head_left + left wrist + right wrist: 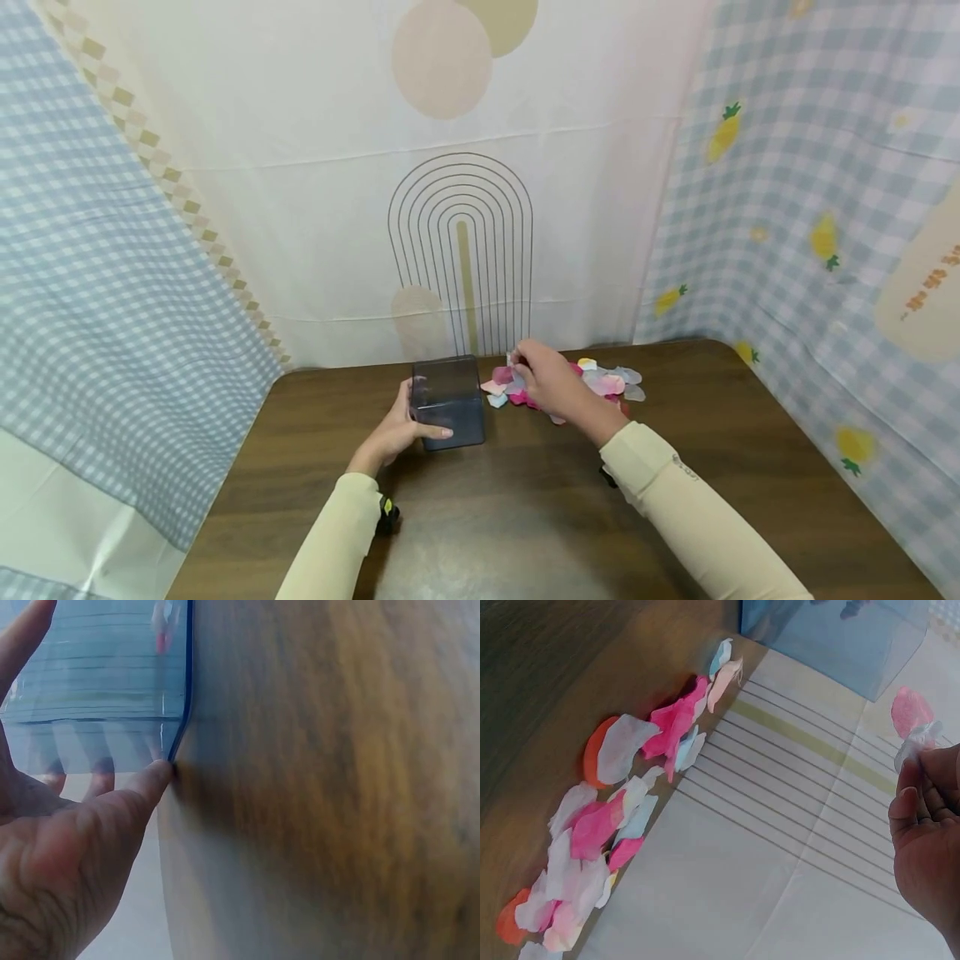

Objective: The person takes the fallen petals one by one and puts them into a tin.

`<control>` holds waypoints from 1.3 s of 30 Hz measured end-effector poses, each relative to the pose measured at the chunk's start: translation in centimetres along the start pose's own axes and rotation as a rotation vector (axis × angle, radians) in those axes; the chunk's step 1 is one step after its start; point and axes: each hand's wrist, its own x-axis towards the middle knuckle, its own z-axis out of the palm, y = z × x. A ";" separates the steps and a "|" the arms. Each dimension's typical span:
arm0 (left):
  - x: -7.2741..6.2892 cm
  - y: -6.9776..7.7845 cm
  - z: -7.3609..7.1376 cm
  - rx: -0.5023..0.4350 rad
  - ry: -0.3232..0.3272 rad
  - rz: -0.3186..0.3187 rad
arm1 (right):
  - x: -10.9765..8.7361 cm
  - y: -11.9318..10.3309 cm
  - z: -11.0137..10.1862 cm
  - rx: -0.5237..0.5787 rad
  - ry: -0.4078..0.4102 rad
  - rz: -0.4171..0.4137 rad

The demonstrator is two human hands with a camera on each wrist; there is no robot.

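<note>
A translucent dark-blue plastic box stands at the far side of the wooden table. My left hand grips its left side, thumb along the near face and fingers on the far side; in the left wrist view those fingers show through the box wall. To the right of the box, raised above a pile of artificial flower petals, is my right hand. In the right wrist view its thumb and fingers pinch petals, one pink and one whitish. Loose pink, white, pale-blue and orange petals lie along the table's back edge.
A dark wooden table extends toward me. Behind it hangs a white cloth with printed arches, close to the petals and box. Blue checked cloth hangs on both sides. Each wrist carries a dark strap.
</note>
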 end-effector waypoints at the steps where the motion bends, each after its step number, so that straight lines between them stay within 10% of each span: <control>1: 0.0 0.0 0.0 0.002 0.002 -0.001 | 0.1 -0.1 0.1 0.002 -0.003 -0.003; 14: -0.1 -0.3 0.3 0.018 0.027 0.001 | 3.1 -3.1 2.9 0.031 -0.018 -0.053; 39: -0.1 -0.2 0.3 0.056 0.030 0.022 | 5.9 -5.3 6.7 -0.097 -0.293 -0.019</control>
